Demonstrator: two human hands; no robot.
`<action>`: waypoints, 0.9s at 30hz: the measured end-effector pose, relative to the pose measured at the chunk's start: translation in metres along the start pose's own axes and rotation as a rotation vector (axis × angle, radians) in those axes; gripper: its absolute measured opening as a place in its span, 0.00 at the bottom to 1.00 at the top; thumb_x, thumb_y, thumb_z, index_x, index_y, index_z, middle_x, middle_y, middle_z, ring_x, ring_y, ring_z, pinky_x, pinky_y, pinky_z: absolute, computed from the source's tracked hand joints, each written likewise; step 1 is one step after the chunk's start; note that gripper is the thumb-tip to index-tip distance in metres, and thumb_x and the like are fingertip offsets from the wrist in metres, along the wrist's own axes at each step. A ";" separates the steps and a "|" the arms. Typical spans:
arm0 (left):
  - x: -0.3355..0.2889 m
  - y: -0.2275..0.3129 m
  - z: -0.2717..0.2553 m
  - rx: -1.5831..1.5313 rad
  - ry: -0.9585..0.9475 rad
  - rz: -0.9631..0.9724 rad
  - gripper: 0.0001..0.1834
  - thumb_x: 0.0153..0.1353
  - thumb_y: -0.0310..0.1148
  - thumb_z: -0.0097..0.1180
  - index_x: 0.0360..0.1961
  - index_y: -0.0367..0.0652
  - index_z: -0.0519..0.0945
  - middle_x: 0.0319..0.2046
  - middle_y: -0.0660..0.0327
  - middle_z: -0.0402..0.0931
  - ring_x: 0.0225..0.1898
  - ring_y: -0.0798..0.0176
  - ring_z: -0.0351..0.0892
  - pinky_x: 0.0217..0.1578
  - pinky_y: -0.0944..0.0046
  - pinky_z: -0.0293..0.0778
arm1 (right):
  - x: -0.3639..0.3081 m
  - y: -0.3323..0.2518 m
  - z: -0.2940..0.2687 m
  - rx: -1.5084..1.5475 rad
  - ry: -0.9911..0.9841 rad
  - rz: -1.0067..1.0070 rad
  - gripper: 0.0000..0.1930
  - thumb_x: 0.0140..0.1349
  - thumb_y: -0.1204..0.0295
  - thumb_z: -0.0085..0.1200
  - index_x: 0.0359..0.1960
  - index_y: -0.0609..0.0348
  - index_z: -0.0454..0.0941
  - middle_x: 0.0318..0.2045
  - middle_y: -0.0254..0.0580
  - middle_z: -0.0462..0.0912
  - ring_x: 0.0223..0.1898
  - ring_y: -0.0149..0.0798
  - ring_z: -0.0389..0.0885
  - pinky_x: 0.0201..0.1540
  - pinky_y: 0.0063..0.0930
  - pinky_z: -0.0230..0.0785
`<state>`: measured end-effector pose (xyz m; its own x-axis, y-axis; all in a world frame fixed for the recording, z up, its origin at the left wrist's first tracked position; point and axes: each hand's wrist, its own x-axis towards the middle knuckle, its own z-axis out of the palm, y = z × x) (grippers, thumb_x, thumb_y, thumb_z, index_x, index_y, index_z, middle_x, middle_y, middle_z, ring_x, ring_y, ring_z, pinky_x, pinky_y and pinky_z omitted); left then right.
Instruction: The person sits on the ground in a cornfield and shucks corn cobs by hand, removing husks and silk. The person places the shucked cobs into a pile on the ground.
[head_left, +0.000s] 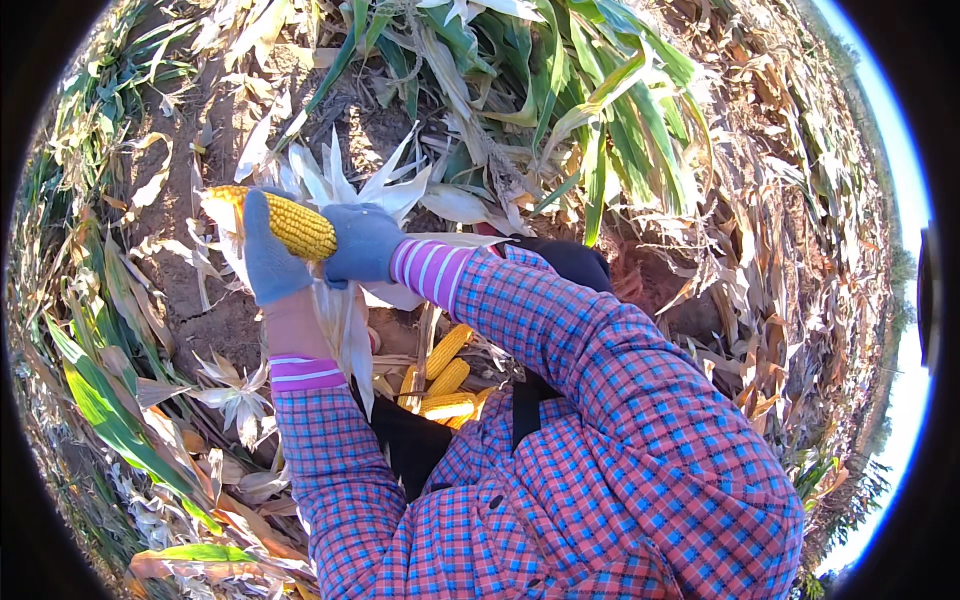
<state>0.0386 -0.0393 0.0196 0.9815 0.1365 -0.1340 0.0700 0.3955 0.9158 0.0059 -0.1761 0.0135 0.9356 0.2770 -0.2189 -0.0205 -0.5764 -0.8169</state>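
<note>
A yellow corn cob [288,222] with pale husks [340,185] peeled back around it is held up in front of me. My left hand [268,262], in a blue-grey glove, grips the cob from below and behind. My right hand [362,245], also in a blue-grey glove, closes on the cob's right end and its husk. Both forearms wear a red and blue checked shirt with pink striped cuffs [432,270]. Below my arms lie several husked yellow cobs [446,380] in a dark bag [410,440] slung at my front.
Bare brown soil [215,325] lies under the hands. Green corn stalks and leaves [580,90] are piled ahead. Dry brown leaves and stalks [790,230] cover the ground to the right, green blades [100,400] to the left. A dark shoe [575,262] shows beyond my right arm.
</note>
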 end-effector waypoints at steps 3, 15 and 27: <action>0.000 0.000 -0.003 0.054 0.013 0.040 0.20 0.63 0.49 0.55 0.35 0.41 0.77 0.29 0.60 0.77 0.32 0.63 0.77 0.37 0.64 0.74 | 0.006 0.010 0.009 -0.002 -0.056 0.019 0.32 0.39 0.56 0.65 0.49 0.52 0.74 0.41 0.50 0.83 0.44 0.50 0.82 0.48 0.39 0.72; -0.002 0.020 -0.012 -0.004 -0.150 0.005 0.21 0.63 0.49 0.54 0.45 0.42 0.73 0.33 0.58 0.77 0.35 0.63 0.77 0.38 0.62 0.76 | 0.016 0.020 0.034 0.294 -0.216 -0.217 0.34 0.45 0.66 0.64 0.58 0.57 0.69 0.47 0.49 0.81 0.49 0.44 0.80 0.54 0.34 0.70; -0.011 0.028 0.008 0.041 0.023 0.256 0.18 0.61 0.45 0.57 0.40 0.41 0.74 0.28 0.58 0.77 0.30 0.65 0.76 0.34 0.65 0.73 | 0.008 0.007 0.045 0.608 -0.161 -0.204 0.36 0.45 0.67 0.66 0.58 0.61 0.67 0.46 0.48 0.80 0.48 0.40 0.78 0.55 0.31 0.68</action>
<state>0.0317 -0.0370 0.0498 0.9639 0.2482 0.0959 -0.1725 0.3082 0.9355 -0.0030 -0.1431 -0.0181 0.8786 0.4730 -0.0664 -0.0880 0.0237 -0.9958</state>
